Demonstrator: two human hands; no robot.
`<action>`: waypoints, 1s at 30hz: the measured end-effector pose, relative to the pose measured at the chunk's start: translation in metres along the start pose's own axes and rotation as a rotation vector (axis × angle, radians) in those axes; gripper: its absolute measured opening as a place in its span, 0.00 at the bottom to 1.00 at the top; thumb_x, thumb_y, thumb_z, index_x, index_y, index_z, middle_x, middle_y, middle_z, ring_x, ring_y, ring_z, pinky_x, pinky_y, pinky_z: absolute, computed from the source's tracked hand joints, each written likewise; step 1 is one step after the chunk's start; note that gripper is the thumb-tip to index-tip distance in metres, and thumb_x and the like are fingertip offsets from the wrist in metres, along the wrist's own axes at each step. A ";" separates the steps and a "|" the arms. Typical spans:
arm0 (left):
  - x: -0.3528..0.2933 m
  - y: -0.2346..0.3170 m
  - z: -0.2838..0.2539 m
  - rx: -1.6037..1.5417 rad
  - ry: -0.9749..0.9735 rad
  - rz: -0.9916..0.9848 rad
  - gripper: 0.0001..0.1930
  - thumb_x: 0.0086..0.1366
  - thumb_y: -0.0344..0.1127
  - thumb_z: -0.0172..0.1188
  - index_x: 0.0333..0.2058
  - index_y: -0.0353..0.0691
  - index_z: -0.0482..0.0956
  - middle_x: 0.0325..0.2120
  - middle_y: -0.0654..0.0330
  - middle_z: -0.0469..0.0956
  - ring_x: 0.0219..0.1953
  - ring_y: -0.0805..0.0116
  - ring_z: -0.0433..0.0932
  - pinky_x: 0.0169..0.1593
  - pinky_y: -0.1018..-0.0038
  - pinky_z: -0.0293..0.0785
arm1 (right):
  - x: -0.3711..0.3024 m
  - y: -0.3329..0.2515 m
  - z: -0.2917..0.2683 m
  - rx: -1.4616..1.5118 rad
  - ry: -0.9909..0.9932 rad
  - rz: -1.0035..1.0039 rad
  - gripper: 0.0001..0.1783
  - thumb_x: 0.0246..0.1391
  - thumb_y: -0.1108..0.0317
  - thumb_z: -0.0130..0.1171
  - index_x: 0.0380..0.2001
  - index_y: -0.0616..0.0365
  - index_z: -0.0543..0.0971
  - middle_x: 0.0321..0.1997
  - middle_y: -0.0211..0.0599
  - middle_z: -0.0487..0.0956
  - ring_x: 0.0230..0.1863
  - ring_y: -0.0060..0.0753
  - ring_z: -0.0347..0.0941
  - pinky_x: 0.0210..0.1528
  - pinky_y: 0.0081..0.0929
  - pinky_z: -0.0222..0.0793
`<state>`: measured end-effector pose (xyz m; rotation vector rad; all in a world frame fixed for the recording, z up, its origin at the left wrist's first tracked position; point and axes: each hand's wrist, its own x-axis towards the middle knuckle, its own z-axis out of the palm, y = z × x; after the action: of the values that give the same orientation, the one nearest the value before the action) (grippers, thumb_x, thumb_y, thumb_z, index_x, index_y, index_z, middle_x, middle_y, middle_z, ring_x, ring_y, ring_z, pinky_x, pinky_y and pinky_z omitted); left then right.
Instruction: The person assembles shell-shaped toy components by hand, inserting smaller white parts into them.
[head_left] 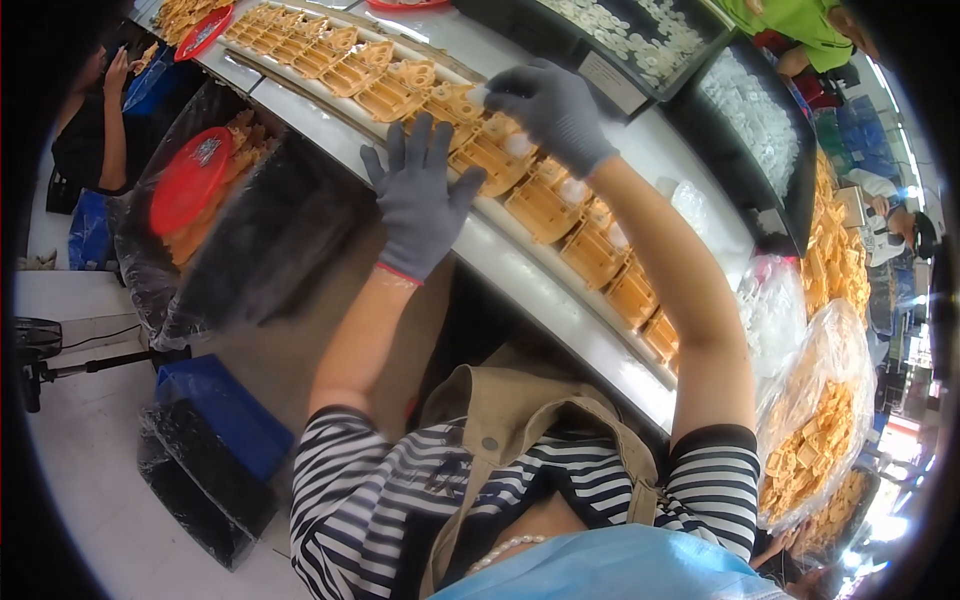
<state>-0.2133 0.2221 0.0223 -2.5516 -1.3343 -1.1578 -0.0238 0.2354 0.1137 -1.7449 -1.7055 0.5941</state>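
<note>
A long row of orange-yellow moulded plastic housings (392,90) runs diagonally along the worktable. My left hand (420,200), in a grey glove, lies with fingers spread, its fingertips at the near edge of the housings. Over the same row, my gloved right hand (545,105) is bent down with its fingers pinched together. A small white piece (478,96) shows at those fingertips; its exact kind is too small to tell. Housings to the right of my hands hold round white parts (573,190) at their far ends.
Black trays of white rings (640,35) and clear plastic pieces (755,110) stand beyond the row. Clear bags of orange parts (815,440) lie at the right. Red plates (190,180) and blue and black bins (215,420) are at the left. Other people work nearby.
</note>
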 end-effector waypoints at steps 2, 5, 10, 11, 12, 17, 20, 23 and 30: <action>-0.001 0.001 0.000 -0.002 -0.002 -0.011 0.32 0.63 0.59 0.55 0.57 0.41 0.71 0.60 0.49 0.66 0.61 0.38 0.63 0.61 0.35 0.50 | 0.012 0.002 0.015 -0.402 0.211 -0.208 0.08 0.52 0.60 0.65 0.33 0.50 0.86 0.36 0.33 0.81 0.33 0.36 0.78 0.38 0.32 0.75; 0.000 -0.001 -0.002 -0.018 0.008 -0.022 0.31 0.62 0.58 0.56 0.56 0.41 0.71 0.59 0.49 0.66 0.60 0.38 0.63 0.61 0.35 0.50 | 0.014 -0.004 0.024 -0.616 0.227 -0.357 0.07 0.50 0.63 0.64 0.33 0.49 0.85 0.35 0.34 0.80 0.39 0.38 0.77 0.42 0.35 0.74; 0.001 -0.003 -0.002 -0.020 0.035 -0.004 0.32 0.61 0.58 0.57 0.55 0.40 0.71 0.57 0.50 0.67 0.58 0.39 0.65 0.60 0.35 0.51 | 0.017 -0.009 0.028 -0.910 0.047 -0.427 0.08 0.49 0.67 0.63 0.35 0.47 0.84 0.38 0.34 0.79 0.44 0.38 0.76 0.45 0.34 0.74; 0.001 -0.003 -0.002 -0.019 0.034 -0.010 0.32 0.61 0.58 0.57 0.55 0.40 0.71 0.57 0.50 0.67 0.58 0.39 0.65 0.60 0.35 0.51 | 0.017 -0.011 0.028 -0.978 -0.021 -0.423 0.09 0.49 0.68 0.62 0.36 0.47 0.84 0.39 0.34 0.79 0.45 0.38 0.76 0.45 0.34 0.75; 0.001 -0.004 -0.003 -0.020 0.042 -0.005 0.32 0.61 0.59 0.57 0.55 0.40 0.71 0.56 0.51 0.68 0.58 0.39 0.65 0.60 0.36 0.51 | 0.016 -0.013 0.027 -0.977 -0.025 -0.427 0.09 0.49 0.68 0.62 0.36 0.47 0.84 0.39 0.34 0.79 0.45 0.38 0.76 0.45 0.34 0.75; -0.002 -0.004 -0.005 -0.011 0.033 -0.005 0.32 0.62 0.60 0.56 0.55 0.40 0.71 0.56 0.51 0.68 0.59 0.39 0.64 0.60 0.35 0.51 | 0.012 -0.018 0.027 -0.925 -0.129 -0.390 0.10 0.52 0.69 0.60 0.39 0.47 0.83 0.41 0.36 0.79 0.45 0.39 0.76 0.46 0.34 0.75; -0.002 -0.002 -0.001 -0.038 0.005 -0.019 0.32 0.62 0.60 0.56 0.56 0.41 0.71 0.58 0.51 0.67 0.62 0.39 0.62 0.61 0.36 0.50 | 0.002 -0.017 0.018 -0.790 -0.106 -0.288 0.10 0.56 0.67 0.59 0.40 0.48 0.83 0.40 0.37 0.80 0.42 0.41 0.77 0.45 0.35 0.74; 0.004 0.006 0.008 -0.067 -0.026 0.004 0.32 0.62 0.59 0.57 0.57 0.43 0.71 0.60 0.51 0.67 0.65 0.42 0.60 0.63 0.37 0.48 | -0.011 0.001 -0.001 -0.567 0.114 -0.278 0.09 0.58 0.66 0.58 0.40 0.51 0.82 0.38 0.39 0.81 0.39 0.42 0.77 0.43 0.37 0.74; -0.002 -0.014 0.008 0.061 -0.050 -0.022 0.33 0.62 0.57 0.58 0.61 0.46 0.69 0.62 0.55 0.66 0.66 0.50 0.60 0.64 0.39 0.49 | -0.145 0.013 -0.091 -0.353 -0.020 -0.068 0.12 0.58 0.61 0.60 0.39 0.55 0.84 0.32 0.36 0.84 0.28 0.31 0.79 0.36 0.28 0.76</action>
<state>-0.2192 0.2323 0.0112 -2.5453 -1.3889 -1.0467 0.0391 0.0810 0.1542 -1.9118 -1.9680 0.2924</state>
